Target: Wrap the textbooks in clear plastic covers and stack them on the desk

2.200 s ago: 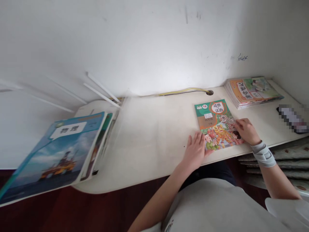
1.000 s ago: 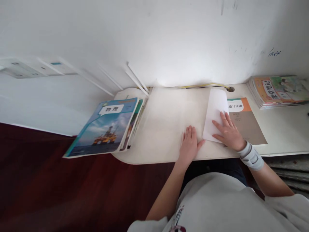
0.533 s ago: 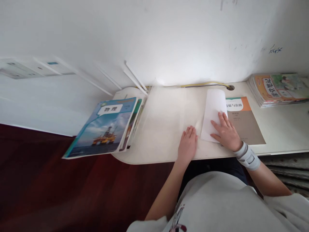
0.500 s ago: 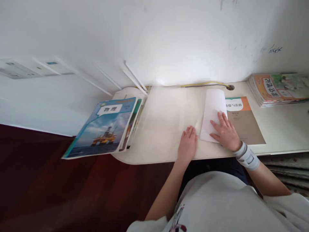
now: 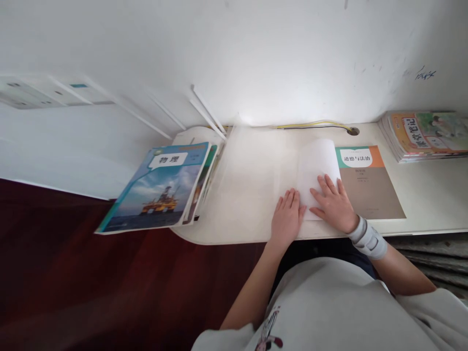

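A textbook (image 5: pixel 376 195) with a grey-brown cover and an orange and green top lies face up on the white desk. A white sheet (image 5: pixel 318 158), its left side curving, lies alongside its left edge; whether it belongs to the book I cannot tell. My right hand (image 5: pixel 334 202), a grey brace on its wrist, presses on the white sheet with fingers spread. Flat on the desk by the sheet's lower left corner is my left hand (image 5: pixel 287 217), fingers stretched out. What looks like a clear plastic film (image 5: pixel 252 175) spreads over the desk to the left.
A stack of books topped by a blue physics textbook (image 5: pixel 157 190) overhangs the desk's left end. Another stack of orange-covered books (image 5: pixel 427 134) stands at the back right. Yellow and black cables (image 5: pixel 314 124) run along the wall to a desk hole (image 5: pixel 353 131).
My right hand has slid left and slightly down, and the white sheet has moved left and flattened, showing more of the book cover. My left hand stays nearly in place, its thumb now out.
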### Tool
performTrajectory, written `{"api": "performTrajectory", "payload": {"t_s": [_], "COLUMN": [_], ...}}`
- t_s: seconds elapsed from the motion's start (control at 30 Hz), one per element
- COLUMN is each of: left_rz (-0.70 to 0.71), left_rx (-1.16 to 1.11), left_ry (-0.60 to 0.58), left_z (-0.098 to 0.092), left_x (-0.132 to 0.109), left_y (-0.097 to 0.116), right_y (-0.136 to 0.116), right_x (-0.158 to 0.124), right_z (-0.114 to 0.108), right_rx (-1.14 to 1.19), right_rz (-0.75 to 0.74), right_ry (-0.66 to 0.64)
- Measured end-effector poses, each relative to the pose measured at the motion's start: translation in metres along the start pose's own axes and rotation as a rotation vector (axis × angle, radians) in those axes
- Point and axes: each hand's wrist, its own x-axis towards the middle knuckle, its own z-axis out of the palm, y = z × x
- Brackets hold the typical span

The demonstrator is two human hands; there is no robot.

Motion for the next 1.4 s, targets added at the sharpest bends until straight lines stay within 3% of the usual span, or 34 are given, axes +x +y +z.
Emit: {"api": "performTrajectory", "payload": {"t_s": [0.2, 0.43, 0.53, 0.87, 1.4], "left_rz": [0.059, 0.054, 0.055, 0.029, 0.024], "left_rx": [0.024, 0.038, 0.034, 0.015, 0.012], "left_ry": [-0.010, -0.010, -0.005, -0.053, -0.078], "left_z": [-0.002, -0.002, -0.001, 0.000, -0.002], "left_x": [-0.002, -0.002, -0.003, 0.000, 0.002], "left_y": [0.003, 0.005, 0.004, 0.006, 0.007], "right_y": [0.008, 0.078, 0.093, 0.090, 0.096], "right_x": [0.016, 0.123, 0.149, 0.145, 0.156], "right_z": [-0.006, -0.006, -0.002, 0.001, 0.009], "right_rx": [0.010, 0.095, 0.141, 0.019, 0.080], "right_rz": [-0.040, 0.161, 0.161, 0.103, 0.013], "right_ry": [-0.050, -0.126, -0.160, -0.208, -0.228]}}
